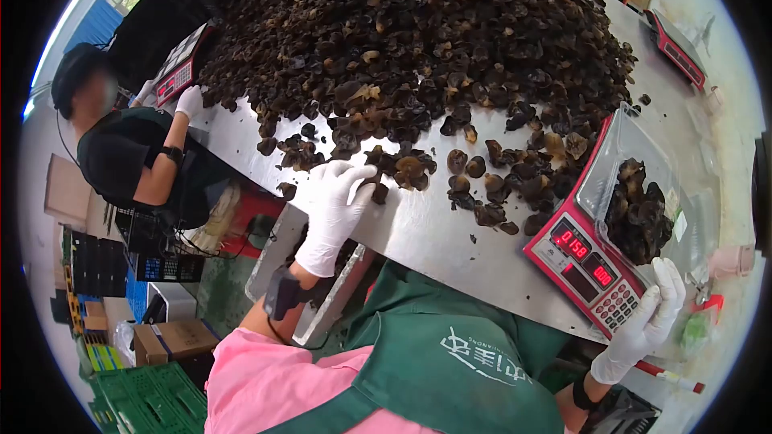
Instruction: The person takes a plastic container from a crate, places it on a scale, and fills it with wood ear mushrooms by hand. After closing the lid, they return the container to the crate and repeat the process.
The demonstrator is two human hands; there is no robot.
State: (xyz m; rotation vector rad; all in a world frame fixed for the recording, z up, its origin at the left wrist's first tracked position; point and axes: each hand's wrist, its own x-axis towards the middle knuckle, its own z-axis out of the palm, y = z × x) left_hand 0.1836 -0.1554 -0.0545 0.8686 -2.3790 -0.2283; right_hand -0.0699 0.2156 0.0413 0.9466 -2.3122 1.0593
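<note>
- Well, the left hand (330,209), in a white glove, is at the near edge of the metal desk (410,229), beside some dark wrinkled pieces (412,170). Its grip looks narrow, thumb and first finger a little apart; I cannot tell if a piece is between them.
- The right hand (643,325), also gloved, is at the near right corner of a red scale (583,261). Its fingertips are by the near end of a clear container (615,141); whether the grip is closed on it, I cannot tell.
- This container lies tilted over the scale, with a clump of the same pieces (639,213) inside. The red display shows 0.158 and 0.00.
- Between the two hands, more pieces are spread loosely. On the far side, they make one large heap (418,40).
- On the left, another person (121,153) has gloved hands near a second scale (175,80).
- At the far right there is a third scale (679,52).
</note>
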